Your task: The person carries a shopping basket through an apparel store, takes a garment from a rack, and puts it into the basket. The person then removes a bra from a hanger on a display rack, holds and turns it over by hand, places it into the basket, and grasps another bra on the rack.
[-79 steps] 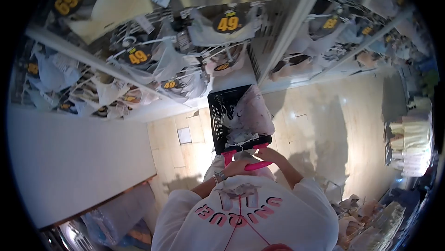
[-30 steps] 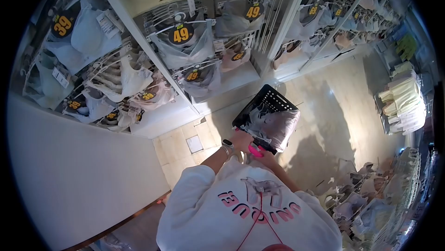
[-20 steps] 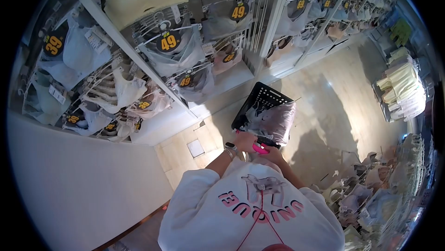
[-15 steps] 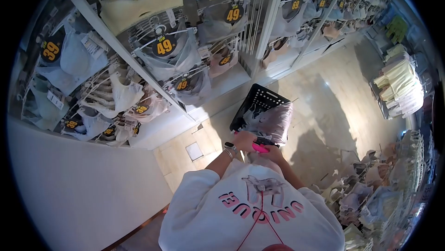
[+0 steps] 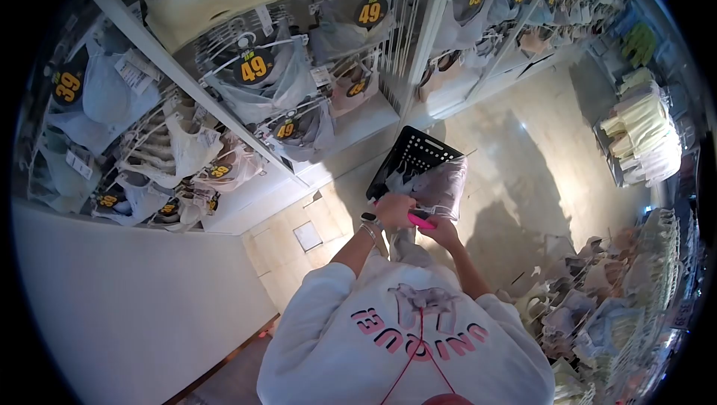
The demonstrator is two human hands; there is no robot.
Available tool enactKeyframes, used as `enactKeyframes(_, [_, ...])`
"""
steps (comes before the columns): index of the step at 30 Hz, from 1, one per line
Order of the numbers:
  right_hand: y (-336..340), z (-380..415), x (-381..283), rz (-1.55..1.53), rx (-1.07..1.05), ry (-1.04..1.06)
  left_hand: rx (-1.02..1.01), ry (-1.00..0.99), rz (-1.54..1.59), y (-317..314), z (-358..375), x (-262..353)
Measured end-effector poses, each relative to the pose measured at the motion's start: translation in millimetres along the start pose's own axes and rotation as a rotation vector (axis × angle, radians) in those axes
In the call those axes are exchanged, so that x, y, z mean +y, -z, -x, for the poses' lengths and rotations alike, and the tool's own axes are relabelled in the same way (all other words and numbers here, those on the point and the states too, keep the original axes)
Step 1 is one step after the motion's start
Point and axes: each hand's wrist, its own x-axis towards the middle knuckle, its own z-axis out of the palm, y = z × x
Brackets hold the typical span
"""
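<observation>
A black shopping basket [image 5: 409,152] with a perforated wall hangs in front of me, tilted, with pale mauve clothing [image 5: 447,184] inside and over its right side. My left hand [image 5: 393,211], a dark watch and bracelets on its wrist, is closed around the basket's pink handle [image 5: 420,220]. My right hand [image 5: 442,234] is closed at the right end of that same handle. Its fingertips are partly hidden. I wear a white sweatshirt [image 5: 418,315] with pink and black letters.
Shelving with bras [image 5: 254,76] and round price signs lines the left and far side. A white panel [image 5: 127,293] stands at near left. More hanging bras [image 5: 605,300] are at near right, and a rack of pale garments [image 5: 642,128] farther off. A tiled floor [image 5: 515,143] runs between.
The shelves on the left have slid a little leftward in view. My hands and the basket have shifted slightly up and left, and both forearms look more stretched out. The grip stays closed.
</observation>
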Motion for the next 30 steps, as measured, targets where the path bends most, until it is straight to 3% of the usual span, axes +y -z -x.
enactKeyframes(30, [1,13,-14,0.029,0.079,-0.041,-0.010,-0.016,0.000,-2,2,1])
